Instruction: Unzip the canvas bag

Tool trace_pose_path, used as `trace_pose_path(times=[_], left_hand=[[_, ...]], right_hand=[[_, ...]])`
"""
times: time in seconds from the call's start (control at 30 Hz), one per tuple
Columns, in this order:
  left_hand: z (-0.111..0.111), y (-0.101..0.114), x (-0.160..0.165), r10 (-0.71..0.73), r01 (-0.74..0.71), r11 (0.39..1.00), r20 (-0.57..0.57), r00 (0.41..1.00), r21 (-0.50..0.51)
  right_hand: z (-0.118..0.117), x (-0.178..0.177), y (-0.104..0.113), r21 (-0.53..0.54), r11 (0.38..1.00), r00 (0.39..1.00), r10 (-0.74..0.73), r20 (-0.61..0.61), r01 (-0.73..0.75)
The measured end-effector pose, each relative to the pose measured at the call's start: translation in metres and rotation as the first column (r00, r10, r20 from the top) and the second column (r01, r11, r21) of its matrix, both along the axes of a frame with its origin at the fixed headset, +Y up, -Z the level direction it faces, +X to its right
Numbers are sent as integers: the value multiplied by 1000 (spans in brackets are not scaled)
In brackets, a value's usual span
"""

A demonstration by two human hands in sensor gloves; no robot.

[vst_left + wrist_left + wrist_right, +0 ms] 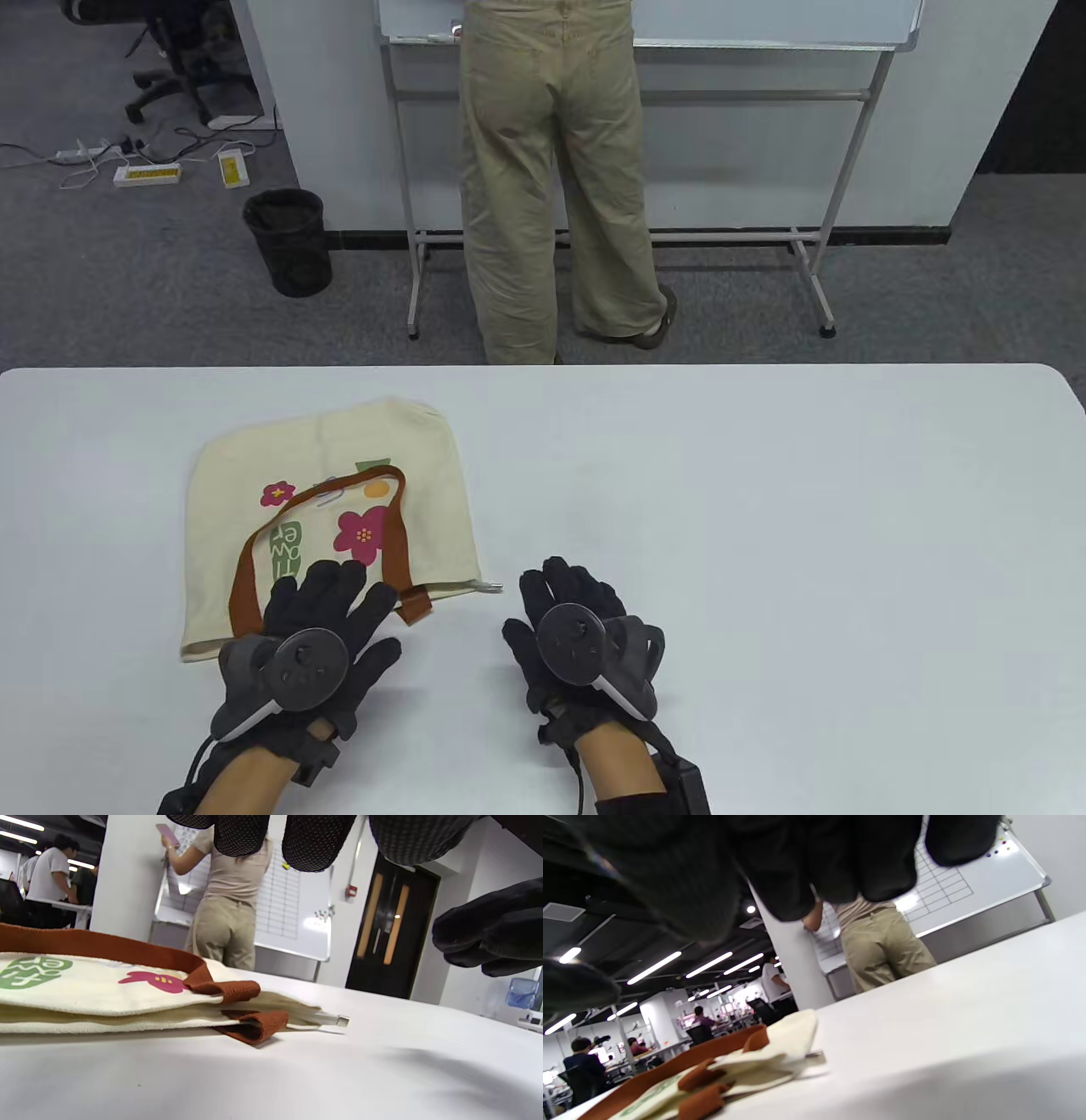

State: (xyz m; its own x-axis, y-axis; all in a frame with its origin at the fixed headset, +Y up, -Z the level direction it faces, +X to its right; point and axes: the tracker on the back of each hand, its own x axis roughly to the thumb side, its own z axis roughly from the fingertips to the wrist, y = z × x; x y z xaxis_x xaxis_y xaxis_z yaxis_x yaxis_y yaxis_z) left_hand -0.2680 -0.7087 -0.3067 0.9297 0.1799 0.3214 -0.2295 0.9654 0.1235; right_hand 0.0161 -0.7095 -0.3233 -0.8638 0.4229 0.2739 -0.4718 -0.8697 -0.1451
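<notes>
A cream canvas bag [331, 458] with flower prints and brown handles [394, 526] lies flat on the left half of the white table [764, 509]. Its metal zipper pull [490, 586] sticks out at the near right corner. My left hand [356, 607] is spread open over the bag's near edge and holds nothing. The left wrist view shows its fingers [318, 840] above the bag [85, 993] and the pull [337, 1020]. My right hand [551, 607] is open and empty, just right of the pull. The right wrist view shows the bag's corner [793, 1033] and the pull [816, 1057].
A person in khaki trousers [551, 170] stands at a whiteboard stand [814, 238] beyond the table's far edge. A black bin [288, 242] and power strips [148, 174] are on the floor at the far left.
</notes>
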Motion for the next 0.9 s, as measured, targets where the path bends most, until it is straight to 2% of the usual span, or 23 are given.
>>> trace_pose_path(times=[0.17,0.3,0.43,0.6,0.9], left_hand=[[3,8,-9,14,-13,999,-26,1000,33],[2,16,-26,59,-54,997,-83,995,60],[-1,18,-45,26,-16,998,-160,987,69],[-9,10,-80,-11,15,1000,-282,959,12],[-15,-16,-149,40,-129,981,-496,867,-146]], right_hand=[[-1,-4,-4,-22,999,1000,23,-13,-23],[-3,-1,-8,-44,999,1000,19,-9,-19],[-6,2,-11,-68,998,1000,-8,1,8],[-6,1,-12,-67,998,1000,-4,-1,4],[-6,-1,-13,-86,996,1000,-13,-13,12]])
